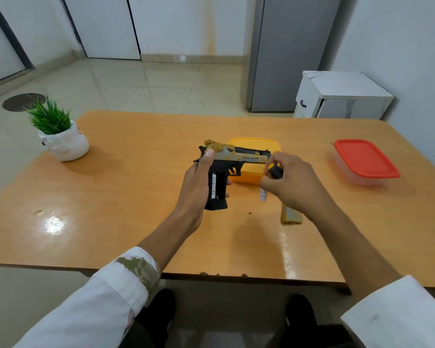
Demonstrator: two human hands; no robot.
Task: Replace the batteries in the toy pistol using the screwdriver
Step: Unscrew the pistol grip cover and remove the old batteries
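Note:
My left hand (196, 187) grips the black grip of the toy pistol (232, 156), which has a gold and white slide and points right above the table. A battery shows in the open side of the pistol's grip. My right hand (291, 182) holds a small black object (275, 172) between its fingers, and a white battery (263, 194) shows just below them; whether the hand holds that battery too is unclear because of blur. A tan cover piece (291, 216) lies on the table under my right wrist.
A yellow-lidded box (254, 144) stands behind the pistol. A clear box with a red lid (366, 160) sits at the right. A potted plant (60, 134) stands at the table's (136, 197) far left. A small dark speck (250, 213) lies near the middle.

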